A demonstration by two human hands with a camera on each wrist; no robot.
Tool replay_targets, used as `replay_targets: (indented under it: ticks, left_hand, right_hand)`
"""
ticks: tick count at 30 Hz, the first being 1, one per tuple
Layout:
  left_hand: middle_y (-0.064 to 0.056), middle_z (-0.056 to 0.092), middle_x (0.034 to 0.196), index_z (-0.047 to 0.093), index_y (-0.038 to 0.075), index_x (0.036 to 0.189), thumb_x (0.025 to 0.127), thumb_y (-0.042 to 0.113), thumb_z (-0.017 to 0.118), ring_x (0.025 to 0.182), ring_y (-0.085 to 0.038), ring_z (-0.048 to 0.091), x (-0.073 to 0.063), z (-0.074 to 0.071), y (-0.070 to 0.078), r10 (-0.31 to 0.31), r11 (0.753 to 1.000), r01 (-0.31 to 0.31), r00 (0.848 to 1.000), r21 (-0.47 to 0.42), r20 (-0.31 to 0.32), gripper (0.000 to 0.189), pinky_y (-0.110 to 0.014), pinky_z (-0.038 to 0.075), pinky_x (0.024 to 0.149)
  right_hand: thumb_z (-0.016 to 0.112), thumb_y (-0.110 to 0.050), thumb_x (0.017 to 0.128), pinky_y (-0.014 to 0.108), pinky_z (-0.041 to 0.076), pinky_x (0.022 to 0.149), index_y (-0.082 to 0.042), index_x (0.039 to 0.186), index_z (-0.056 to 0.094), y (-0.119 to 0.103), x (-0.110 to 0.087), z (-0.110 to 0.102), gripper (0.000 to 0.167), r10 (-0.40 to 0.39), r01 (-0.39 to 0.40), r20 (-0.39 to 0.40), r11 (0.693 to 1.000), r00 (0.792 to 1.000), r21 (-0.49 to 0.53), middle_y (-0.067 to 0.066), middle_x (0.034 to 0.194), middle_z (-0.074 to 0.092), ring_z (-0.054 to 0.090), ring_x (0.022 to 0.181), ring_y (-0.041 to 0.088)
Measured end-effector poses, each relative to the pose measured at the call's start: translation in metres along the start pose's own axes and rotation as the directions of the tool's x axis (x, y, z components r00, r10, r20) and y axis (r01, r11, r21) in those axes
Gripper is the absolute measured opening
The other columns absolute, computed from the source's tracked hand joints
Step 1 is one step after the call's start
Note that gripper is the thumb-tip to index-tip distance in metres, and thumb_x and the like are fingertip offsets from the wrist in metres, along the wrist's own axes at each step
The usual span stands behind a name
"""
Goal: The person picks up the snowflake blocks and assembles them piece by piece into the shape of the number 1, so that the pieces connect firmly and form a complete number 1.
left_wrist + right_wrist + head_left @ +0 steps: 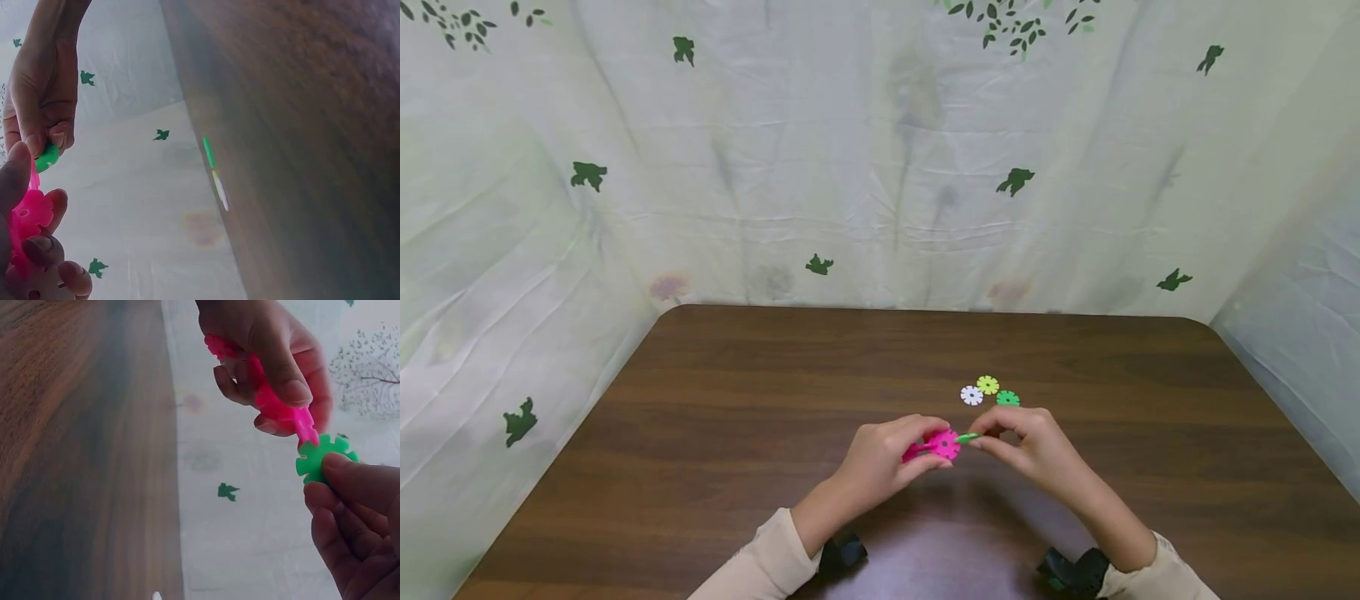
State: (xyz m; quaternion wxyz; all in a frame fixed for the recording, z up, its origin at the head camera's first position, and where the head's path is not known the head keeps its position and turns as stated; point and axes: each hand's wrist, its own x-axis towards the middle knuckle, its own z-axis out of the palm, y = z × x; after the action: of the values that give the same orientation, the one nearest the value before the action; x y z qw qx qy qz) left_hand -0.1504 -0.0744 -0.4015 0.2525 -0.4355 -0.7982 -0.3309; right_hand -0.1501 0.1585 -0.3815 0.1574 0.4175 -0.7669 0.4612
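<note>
Over the table, my left hand [880,457] grips a cluster of joined pink notched discs [945,444] between thumb and fingers. A green notched disc [310,464] is pinched between the thumb and fingertips of my right hand [1033,442]. The green disc's rim meets the end of a pink disc [305,425] in the right wrist view; whether their slots are interlocked I cannot tell. My left fingers hide part of the pink cluster.
Beyond my hands, a white disc [972,395], a yellow disc [988,384] and another green disc [1007,398] lie close together on the brown wooden table [775,375]. A pale cloth [850,167] with leaf and bird prints hangs behind and at the sides.
</note>
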Motion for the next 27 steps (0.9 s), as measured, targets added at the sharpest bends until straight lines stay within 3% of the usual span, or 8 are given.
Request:
replay_targets:
  ticks: [17,22,27]
  left_hand:
    - [-0.004,0.071,0.094,0.069,0.004,0.105,0.071,0.017,0.086,0.072,-0.007,0.062,0.0,0.001,0.0,-0.032,0.995,0.031,0.999,-0.099,-0.008,0.04,-0.012,0.047,0.065]
    - [-0.003,0.071,0.093,0.069,0.004,0.104,0.073,0.02,0.086,0.071,-0.006,0.061,0.001,-0.001,-0.001,-0.003,0.998,0.004,1.0,-0.068,0.012,0.04,-0.011,0.046,0.064]
    - [-0.003,0.071,0.095,0.069,0.004,0.106,0.074,0.019,0.087,0.072,-0.007,0.062,0.004,-0.004,-0.001,0.005,0.998,-0.003,0.999,-0.064,0.032,0.039,-0.012,0.048,0.065]
  right_hand:
    - [0.075,0.0,0.084,0.02,0.042,0.054,-0.006,0.088,0.069,0.007,-0.001,0.006,0.009,-0.03,0.033,-0.028,0.994,0.999,0.101,0.001,0.072,0.062,0.05,0.061,0.011]
    - [0.075,0.012,0.078,0.024,0.046,0.058,-0.007,0.088,0.07,0.004,0.0,0.005,0.022,0.035,-0.035,-0.001,0.994,0.999,0.104,0.001,0.076,0.065,0.053,0.067,0.012]
    - [0.077,0.006,0.079,0.026,0.05,0.065,-0.011,0.088,0.07,-0.003,0.002,-0.002,0.02,0.118,-0.118,0.052,0.993,0.992,0.002,-0.005,0.083,0.067,0.058,0.073,0.008]
